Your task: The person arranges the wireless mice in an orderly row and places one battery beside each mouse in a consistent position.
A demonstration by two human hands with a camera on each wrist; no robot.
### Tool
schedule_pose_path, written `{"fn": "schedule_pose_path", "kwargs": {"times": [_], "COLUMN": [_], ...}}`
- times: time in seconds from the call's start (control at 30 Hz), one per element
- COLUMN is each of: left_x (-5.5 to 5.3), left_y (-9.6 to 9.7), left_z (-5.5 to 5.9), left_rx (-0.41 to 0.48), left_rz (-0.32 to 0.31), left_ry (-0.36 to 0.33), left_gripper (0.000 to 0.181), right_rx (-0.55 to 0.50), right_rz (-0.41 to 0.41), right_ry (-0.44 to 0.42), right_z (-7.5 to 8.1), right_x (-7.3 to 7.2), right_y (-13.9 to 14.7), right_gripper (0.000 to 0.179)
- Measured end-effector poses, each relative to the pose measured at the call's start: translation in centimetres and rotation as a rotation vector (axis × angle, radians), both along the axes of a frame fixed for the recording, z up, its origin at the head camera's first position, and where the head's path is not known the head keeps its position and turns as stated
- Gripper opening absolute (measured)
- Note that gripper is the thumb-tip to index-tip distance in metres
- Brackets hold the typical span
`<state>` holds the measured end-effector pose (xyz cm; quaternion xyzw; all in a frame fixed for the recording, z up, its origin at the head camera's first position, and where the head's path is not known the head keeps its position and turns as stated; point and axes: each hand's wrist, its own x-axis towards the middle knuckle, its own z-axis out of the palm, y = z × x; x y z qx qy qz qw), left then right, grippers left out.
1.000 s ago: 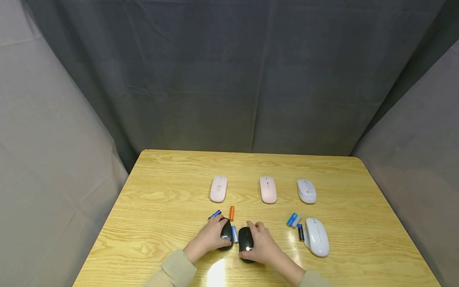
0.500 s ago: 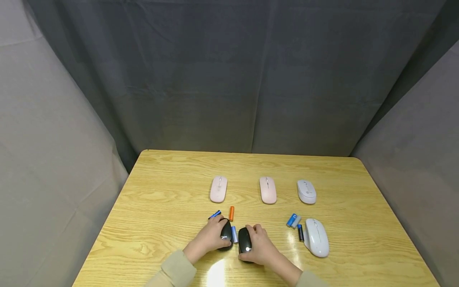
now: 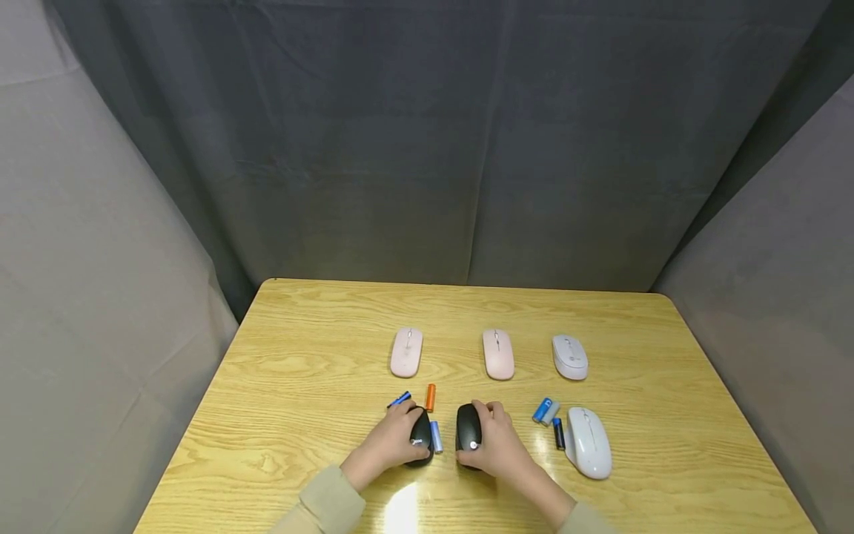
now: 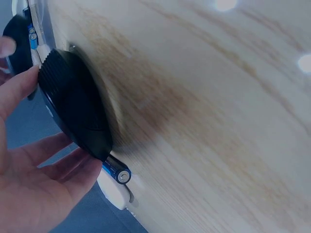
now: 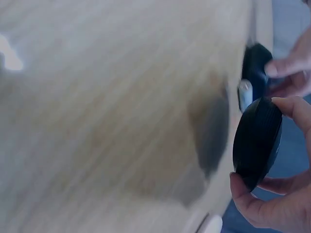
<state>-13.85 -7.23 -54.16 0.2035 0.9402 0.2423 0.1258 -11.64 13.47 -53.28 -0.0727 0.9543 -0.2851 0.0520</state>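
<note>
My left hand (image 3: 392, 436) grips a black computer mouse (image 3: 421, 437) on the table, thumb at its near end and fingers at its far end. A second black mouse (image 3: 468, 428) is in my right hand (image 3: 497, 443); the right wrist view shows this mouse (image 5: 256, 141) lifted off the tabletop, its shadow apart from it. Between the two mice lies a pale blue battery (image 3: 437, 437). Just beyond the left hand are a dark blue battery (image 3: 399, 400) and an orange battery (image 3: 431, 398). In the left wrist view a battery (image 4: 116, 169) lies close by the held mouse (image 4: 77, 99).
Two pink mice (image 3: 406, 352) (image 3: 498, 354) and a small white mouse (image 3: 570, 357) form a row farther back. On the right lies a larger white mouse (image 3: 589, 443), beside a black battery (image 3: 559, 433) and two blue ones (image 3: 543, 409). A grey curtain hangs behind the table (image 3: 300, 356).
My right hand has moved slightly right and away from me, carrying its black mouse up off the table. The left hand and its mouse have stayed in place.
</note>
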Motion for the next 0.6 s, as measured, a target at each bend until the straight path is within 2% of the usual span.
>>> {"fn": "schedule_pose_path", "kwargs": {"times": [0.23, 0.4, 0.6], "left_x": [0.0, 0.0, 0.1], "left_y": [-0.1, -0.1, -0.1], "left_z": [0.1, 0.1, 0.3], "left_rx": [0.011, 0.017, 0.020], "left_rz": [-0.006, -0.013, -0.016], "left_ry": [-0.006, -0.011, -0.009], "left_gripper": [0.068, 0.068, 0.067], "right_rx": [0.022, 0.018, 0.053], "right_rz": [-0.081, -0.119, -0.117], "right_ry": [0.018, 0.001, -0.029], "right_z": [1.1, 1.1, 0.6], "right_x": [-1.1, -1.4, -1.3], "right_y": [1.9, 3.2, 4.3], "right_gripper": [0.088, 0.088, 0.089]}}
